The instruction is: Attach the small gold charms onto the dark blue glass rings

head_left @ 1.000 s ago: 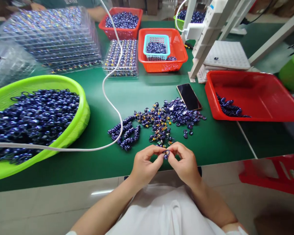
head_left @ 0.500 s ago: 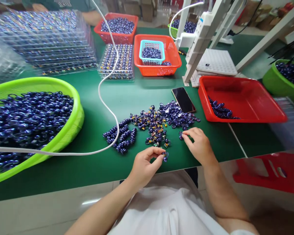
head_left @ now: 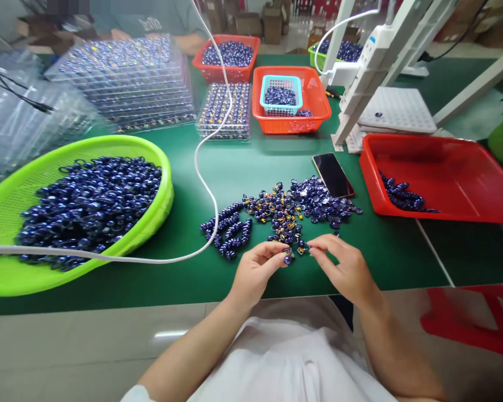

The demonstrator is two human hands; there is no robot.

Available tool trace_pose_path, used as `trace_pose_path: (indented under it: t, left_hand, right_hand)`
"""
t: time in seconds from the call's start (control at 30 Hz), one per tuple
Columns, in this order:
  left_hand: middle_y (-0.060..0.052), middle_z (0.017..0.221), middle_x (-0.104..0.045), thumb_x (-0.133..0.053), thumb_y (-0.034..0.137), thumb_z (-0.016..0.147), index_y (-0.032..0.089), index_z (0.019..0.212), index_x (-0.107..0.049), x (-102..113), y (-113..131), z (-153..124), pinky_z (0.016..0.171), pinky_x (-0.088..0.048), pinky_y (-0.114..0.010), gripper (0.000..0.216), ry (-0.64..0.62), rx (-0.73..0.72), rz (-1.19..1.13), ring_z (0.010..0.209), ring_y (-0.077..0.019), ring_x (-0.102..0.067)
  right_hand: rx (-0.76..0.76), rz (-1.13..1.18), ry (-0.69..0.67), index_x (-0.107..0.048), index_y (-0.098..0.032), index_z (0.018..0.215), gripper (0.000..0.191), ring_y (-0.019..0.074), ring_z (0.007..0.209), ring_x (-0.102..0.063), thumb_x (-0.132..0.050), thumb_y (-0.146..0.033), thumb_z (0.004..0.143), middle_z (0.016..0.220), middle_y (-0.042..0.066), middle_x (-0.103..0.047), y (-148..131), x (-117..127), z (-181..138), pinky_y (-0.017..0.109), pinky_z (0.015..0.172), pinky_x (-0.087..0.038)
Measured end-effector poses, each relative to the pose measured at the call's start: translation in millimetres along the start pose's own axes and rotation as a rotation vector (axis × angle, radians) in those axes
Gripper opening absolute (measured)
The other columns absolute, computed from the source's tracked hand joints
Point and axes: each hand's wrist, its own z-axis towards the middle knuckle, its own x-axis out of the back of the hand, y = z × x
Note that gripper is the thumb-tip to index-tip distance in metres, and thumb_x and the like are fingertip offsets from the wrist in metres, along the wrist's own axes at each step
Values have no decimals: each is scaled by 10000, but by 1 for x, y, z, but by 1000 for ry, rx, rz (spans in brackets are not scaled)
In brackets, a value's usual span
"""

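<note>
My left hand (head_left: 254,272) pinches a small shiny dark-blue ring-like piece (head_left: 287,258) between thumb and fingertips. Close on its right, my right hand (head_left: 344,265) has its thumb and forefinger pressed together on a tiny dark part (head_left: 309,250), mostly covered by the fingertips. Just beyond both hands lies a loose heap of dark-blue ring pieces with yellow and orange bits (head_left: 274,209). Small dark-blue caps (head_left: 322,201) are heaped to the right of it. On the left, several stacked rows of dark-blue rings (head_left: 230,231) rest on the green table (head_left: 184,285).
A large green basket (head_left: 167,192) of dark-blue pieces stands left; a red tray (head_left: 456,173) stands right. A phone (head_left: 334,175) touches the caps. A white cable (head_left: 203,173) crosses the view. Behind are clear trays (head_left: 151,106), an orange basket (head_left: 291,125) and a white post (head_left: 360,84).
My right hand has come left from the caps to beside my left hand, with a small part between its fingertips. My left hand still holds its ring piece. The view has shifted left.
</note>
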Motion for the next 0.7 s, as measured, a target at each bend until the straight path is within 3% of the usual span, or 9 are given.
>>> trace_pose_path:
  t: [0.13,0.33,0.53,0.7]
  left_hand:
    - [-14,771,-726,-808,242,730,176,882,-779,2,-4,-1,718,-506,-218,168,-50,52,-105,694,-107,-636]
    - [-12,761,-735,-825,225,708,171,838,-781,3,-5,-5,707,-506,-214,148,-58,67,-134,684,-103,-636]
    - [-36,778,-764,-848,274,664,166,831,-789,2,-3,-8,713,-539,-261,207,-2,28,-36,693,-139,-661]
    - [-56,816,-780,-810,245,697,181,825,-806,1,3,-12,703,-557,-274,144,36,-87,118,737,-172,-693]
  right_hand:
    - [-40,251,-33,-653,-256,1063,161,150,846,-684,-605,-183,928,941,7,-708,-21,-18,-14,261,776,-534]
    - [-254,530,111,-671,-264,995,110,134,707,-701,-677,-232,890,889,-8,-714,-23,-42,-23,246,681,-573]
    - [-203,570,102,-712,-287,981,119,145,709,-691,-686,-228,882,861,-3,-708,-23,-44,-20,274,693,-582]
    - [-234,583,101,-706,-269,969,94,137,692,-690,-694,-249,877,849,-4,-708,-24,-44,-18,264,681,-590]
